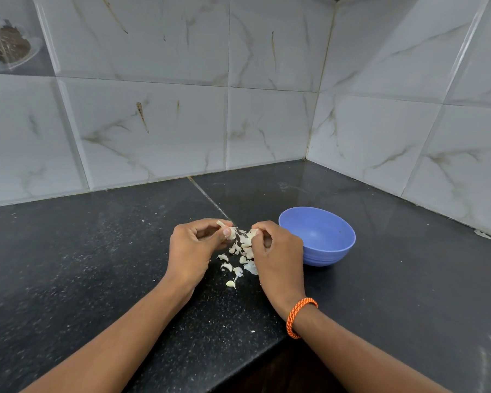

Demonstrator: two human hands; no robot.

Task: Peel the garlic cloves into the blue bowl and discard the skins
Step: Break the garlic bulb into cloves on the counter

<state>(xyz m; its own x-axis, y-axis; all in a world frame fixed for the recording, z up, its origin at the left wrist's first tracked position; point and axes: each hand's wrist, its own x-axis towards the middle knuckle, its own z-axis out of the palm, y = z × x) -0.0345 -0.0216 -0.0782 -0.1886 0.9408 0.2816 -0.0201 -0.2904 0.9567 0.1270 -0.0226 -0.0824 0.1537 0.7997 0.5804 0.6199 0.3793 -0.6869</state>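
Both hands work above the black speckled stone table: the left hand [193,245] pinches a pale garlic clove [229,231], the right hand [272,251] pinches papery skin (fingers curled tight). The round blue plastic bowl [328,236] waits just beside, seemingly empty, handy for dropping.

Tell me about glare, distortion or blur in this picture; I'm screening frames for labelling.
Head view: wide-angle bending bows the marble-patterned wall tiles near the edges; soft glare sheens the black speckled stone counter behind the round blue plastic bowl; both hands, left and right, look sharp; the small garlic pieces are pale, with little detail.
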